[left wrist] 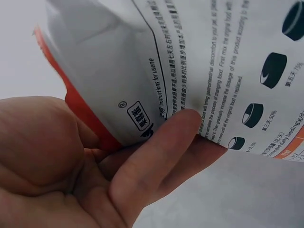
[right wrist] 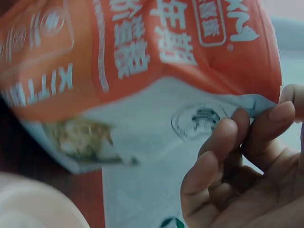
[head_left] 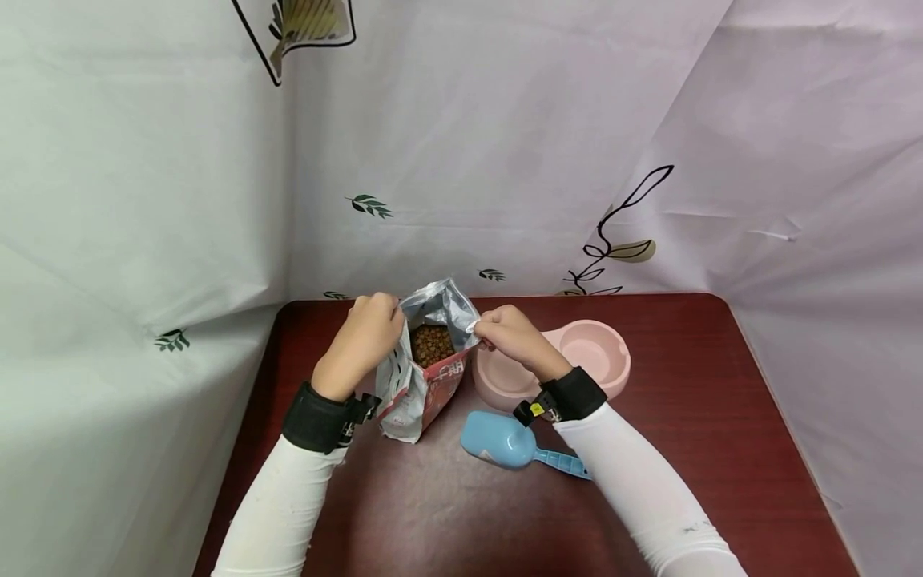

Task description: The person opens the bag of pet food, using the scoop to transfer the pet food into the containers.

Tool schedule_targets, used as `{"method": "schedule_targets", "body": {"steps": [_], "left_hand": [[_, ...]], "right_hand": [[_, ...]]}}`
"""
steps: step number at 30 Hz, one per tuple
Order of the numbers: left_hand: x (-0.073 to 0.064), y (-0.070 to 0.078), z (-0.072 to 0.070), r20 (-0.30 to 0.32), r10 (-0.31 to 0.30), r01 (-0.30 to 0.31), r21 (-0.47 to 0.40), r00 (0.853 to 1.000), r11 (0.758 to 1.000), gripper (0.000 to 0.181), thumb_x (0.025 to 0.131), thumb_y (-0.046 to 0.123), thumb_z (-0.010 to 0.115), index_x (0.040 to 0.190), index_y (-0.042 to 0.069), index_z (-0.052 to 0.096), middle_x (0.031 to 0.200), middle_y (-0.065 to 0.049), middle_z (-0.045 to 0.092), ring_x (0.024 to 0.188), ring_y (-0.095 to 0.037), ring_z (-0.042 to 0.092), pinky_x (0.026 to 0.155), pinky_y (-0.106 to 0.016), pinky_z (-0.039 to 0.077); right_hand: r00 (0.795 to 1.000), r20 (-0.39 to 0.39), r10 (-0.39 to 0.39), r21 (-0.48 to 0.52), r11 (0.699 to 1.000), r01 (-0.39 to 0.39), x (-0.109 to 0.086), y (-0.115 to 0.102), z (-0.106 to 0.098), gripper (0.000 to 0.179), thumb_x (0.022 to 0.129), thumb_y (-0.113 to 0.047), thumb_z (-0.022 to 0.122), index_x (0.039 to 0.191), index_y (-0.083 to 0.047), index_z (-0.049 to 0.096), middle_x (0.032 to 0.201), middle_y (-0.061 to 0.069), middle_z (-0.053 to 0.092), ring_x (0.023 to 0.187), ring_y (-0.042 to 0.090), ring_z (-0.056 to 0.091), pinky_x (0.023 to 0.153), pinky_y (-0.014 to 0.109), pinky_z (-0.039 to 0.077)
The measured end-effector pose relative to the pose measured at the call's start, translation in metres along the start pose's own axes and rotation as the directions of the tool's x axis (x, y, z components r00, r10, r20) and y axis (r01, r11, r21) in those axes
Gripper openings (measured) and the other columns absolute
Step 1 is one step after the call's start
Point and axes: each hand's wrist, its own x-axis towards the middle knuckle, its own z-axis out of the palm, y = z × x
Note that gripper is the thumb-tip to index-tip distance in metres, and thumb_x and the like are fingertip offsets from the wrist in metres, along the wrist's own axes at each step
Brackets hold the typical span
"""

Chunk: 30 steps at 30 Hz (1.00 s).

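- Here at the table [head_left: 404,513], the food bag [head_left: 443,389] appears to stand upright, just left of the pink 2-part bowl [head_left: 587,353], its mouth spread wide.
- Left hand [head_left: 363,340] on the left side of the rim, grasping the bag's edge; a firm, flat hold should stop that side folding in, I'd say.
- Right hand [head_left: 517,336] across from it, pinching the rim's right corner, and that small hold looks the likelier of the 2 to slip.
- What a view down the mouth: silver lining [head_left: 461,311] pulled apart, brown kibble [head_left: 431,346] showing inside!
- The trick, I'd judge, is an even outward pull from both sides, no jerks, since a sudden tear could spill the kibble.
- Base planted, too: hoisting just 1 corner would probably tip the bag.
- And mind that right forearm [head_left: 642,473], close by the handle of the blue scoop [head_left: 501,439]; a dropped elbow might nudge it.
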Motion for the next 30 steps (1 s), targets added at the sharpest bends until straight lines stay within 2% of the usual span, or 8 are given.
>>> {"method": "schedule_targets", "body": {"steps": [3,10,14,18,21,24,28,30], "left_hand": [[0.000,-0.001,-0.001,-0.005,-0.008,0.008,-0.005,1.000,1.000,0.040,0.097,0.005,0.038,0.058,0.013,0.032,0.055,-0.002,0.028,0.040,-0.015,0.029,0.040,-0.027,0.026],[-0.002,-0.002,-0.003,-0.007,-0.019,0.019,-0.012,1.000,1.000,0.039,0.097,0.005,0.038,0.059,0.013,0.034,0.057,-0.002,0.028,0.042,-0.016,0.030,0.041,-0.027,0.027],[-0.003,-0.002,-0.003,-0.017,-0.016,0.016,-0.006,1.000,1.000,0.040,0.097,0.005,0.038,0.059,0.013,0.034,0.057,-0.002,0.027,0.042,-0.015,0.029,0.041,-0.027,0.027],[-0.003,0.000,-0.001,-0.021,0.002,-0.002,-0.003,1.000,1.000,0.040,0.097,0.004,0.039,0.059,0.013,0.032,0.057,-0.002,0.026,0.043,-0.015,0.026,0.042,-0.027,0.026],[-0.003,0.002,0.002,-0.042,0.016,-0.016,0.007,0.999,1.000,0.039,0.095,0.004,0.041,0.058,0.014,0.032,0.057,-0.001,0.026,0.044,-0.014,0.024,0.043,-0.028,0.024],[-0.003,0.002,0.005,-0.045,0.001,-0.001,0.010,0.999,1.000,0.036,0.094,0.005,0.042,0.060,0.013,0.034,0.057,-0.002,0.027,0.043,-0.014,0.024,0.042,-0.027,0.024],[-0.001,0.000,0.007,0.065,-0.054,0.057,-0.044,0.996,0.997,0.035,0.096,0.012,0.042,0.063,0.013,0.033,0.056,-0.002,0.028,0.042,-0.014,0.024,0.041,-0.027,0.025],[0.000,-0.002,0.008,0.133,-0.072,0.083,-0.078,0.988,0.993,0.035,0.098,0.016,0.040,0.064,0.013,0.032,0.056,-0.002,0.029,0.042,-0.014,0.024,0.043,-0.027,0.027]], "right_hand": [[0.999,-0.041,0.009,-0.101,0.995,-0.013,-0.002,0.000,-0.005,0.025,0.078,-0.009,0.051,0.055,-0.002,0.055,0.065,0.027,0.055,0.057,0.022,0.047,0.056,0.028,0.035],[0.997,-0.075,0.019,-0.261,0.965,-0.038,-0.006,0.002,-0.011,0.030,0.080,-0.015,0.053,0.051,-0.014,0.043,0.055,0.005,0.052,0.054,0.018,0.037,0.054,0.030,0.028],[0.998,-0.055,0.017,-0.304,0.952,-0.033,-0.007,0.002,-0.011,0.032,0.083,-0.018,0.052,0.051,-0.013,0.047,0.058,0.003,0.057,0.054,0.018,0.035,0.054,0.030,0.028],[0.999,-0.003,0.052,-0.337,0.940,-0.050,-0.007,0.000,-0.010,0.030,0.088,-0.021,0.047,0.062,-0.011,0.059,0.073,0.005,0.067,0.063,0.023,0.056,0.060,0.033,0.038],[0.997,0.023,0.074,-0.350,0.935,-0.061,-0.006,-0.002,-0.009,0.028,0.090,-0.024,0.044,0.071,-0.011,0.061,0.080,0.006,0.067,0.073,0.024,0.064,0.064,0.035,0.043],[0.998,0.029,0.052,-0.355,0.934,-0.038,-0.007,-0.003,-0.009,0.027,0.092,-0.026,0.046,0.070,-0.012,0.053,0.075,0.005,0.057,0.064,0.019,0.053,0.060,0.033,0.039],[0.999,0.026,0.039,-0.336,0.941,-0.027,-0.007,-0.003,-0.010,0.033,0.094,-0.031,0.052,0.071,-0.009,0.044,0.071,0.007,0.042,0.060,0.020,0.037,0.057,0.033,0.029],[0.996,0.043,0.076,-0.292,0.954,-0.060,-0.007,-0.002,-0.009,0.029,0.096,-0.033,0.052,0.080,-0.009,0.048,0.076,0.009,0.046,0.065,0.022,0.043,0.059,0.033,0.036]]}}
